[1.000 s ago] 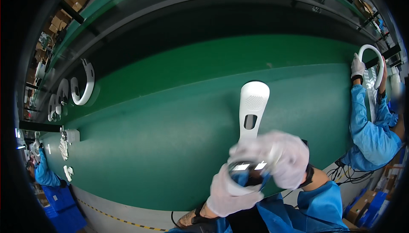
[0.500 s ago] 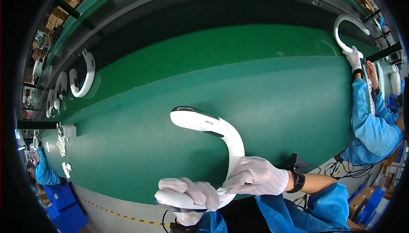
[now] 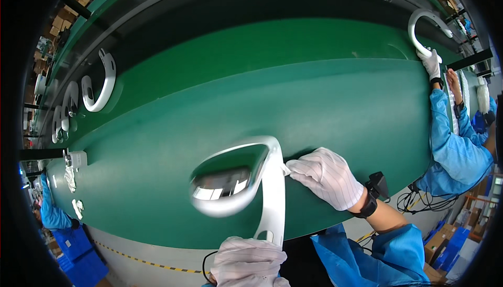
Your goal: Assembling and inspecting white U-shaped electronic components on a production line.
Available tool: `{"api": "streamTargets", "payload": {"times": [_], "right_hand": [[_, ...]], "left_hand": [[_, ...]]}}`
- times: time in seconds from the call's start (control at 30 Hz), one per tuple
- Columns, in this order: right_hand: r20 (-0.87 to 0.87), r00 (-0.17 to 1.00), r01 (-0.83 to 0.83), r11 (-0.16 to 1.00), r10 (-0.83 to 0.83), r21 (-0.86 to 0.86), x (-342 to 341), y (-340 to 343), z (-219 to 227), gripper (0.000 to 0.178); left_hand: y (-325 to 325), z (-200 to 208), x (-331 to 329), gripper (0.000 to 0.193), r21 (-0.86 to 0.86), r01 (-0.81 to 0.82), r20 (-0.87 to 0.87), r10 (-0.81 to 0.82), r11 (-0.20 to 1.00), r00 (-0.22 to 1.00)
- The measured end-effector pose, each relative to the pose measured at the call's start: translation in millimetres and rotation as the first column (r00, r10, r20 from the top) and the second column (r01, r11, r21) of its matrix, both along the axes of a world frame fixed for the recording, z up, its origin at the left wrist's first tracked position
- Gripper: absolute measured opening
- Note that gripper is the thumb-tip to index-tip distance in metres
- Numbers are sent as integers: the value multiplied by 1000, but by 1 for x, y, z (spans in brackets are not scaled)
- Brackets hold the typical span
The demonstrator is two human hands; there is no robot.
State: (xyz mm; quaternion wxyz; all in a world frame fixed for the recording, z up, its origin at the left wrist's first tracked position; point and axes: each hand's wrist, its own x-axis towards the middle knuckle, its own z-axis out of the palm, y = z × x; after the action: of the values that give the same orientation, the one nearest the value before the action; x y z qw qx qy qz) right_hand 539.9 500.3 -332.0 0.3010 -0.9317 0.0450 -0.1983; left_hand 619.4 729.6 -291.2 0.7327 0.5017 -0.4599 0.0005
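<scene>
A white curved device [image 3: 273, 203] with a glossy, mirror-like oval face stands tilted over the work surface in front of me. My left hand [image 3: 249, 263], in a striped white glove, is closed around its lower end at the near edge. To the right of the device's upper bend is my gloved right hand [image 3: 327, 177], its fingers pinched together. Their tips reach the device's side, where a small white bit shows; whether it is glove fabric or a separate piece I cannot make out. The device's lowest part is hidden by my left hand.
Several similar curved devices, one of them a hooked white one [image 3: 107, 80], stand on the green belt [image 3: 251, 40] at far left. A co-worker's blue sleeve [image 3: 445, 124] is at right, a gloved hand on another device. White gloves [image 3: 69, 178] lie at left near a grey box [image 3: 78, 159].
The device has been turned, so its glossy oval face now shows and its bend sits higher. My right hand has moved up to its side; my left hand has shifted down to its lower end.
</scene>
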Motion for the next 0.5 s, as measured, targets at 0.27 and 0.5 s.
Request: {"api": "streamTargets", "payload": {"times": [0.27, 0.5], "right_hand": [[55, 998, -14, 974, 2, 225, 27, 14, 15, 25], [-94, 992, -80, 997, 81, 16, 34, 16, 10, 17]], "left_hand": [[-18, -10, 14, 34, 114, -88, 302, 49, 990, 952], [-10, -10, 2, 35, 204, 20, 191, -60, 979, 980]]}}
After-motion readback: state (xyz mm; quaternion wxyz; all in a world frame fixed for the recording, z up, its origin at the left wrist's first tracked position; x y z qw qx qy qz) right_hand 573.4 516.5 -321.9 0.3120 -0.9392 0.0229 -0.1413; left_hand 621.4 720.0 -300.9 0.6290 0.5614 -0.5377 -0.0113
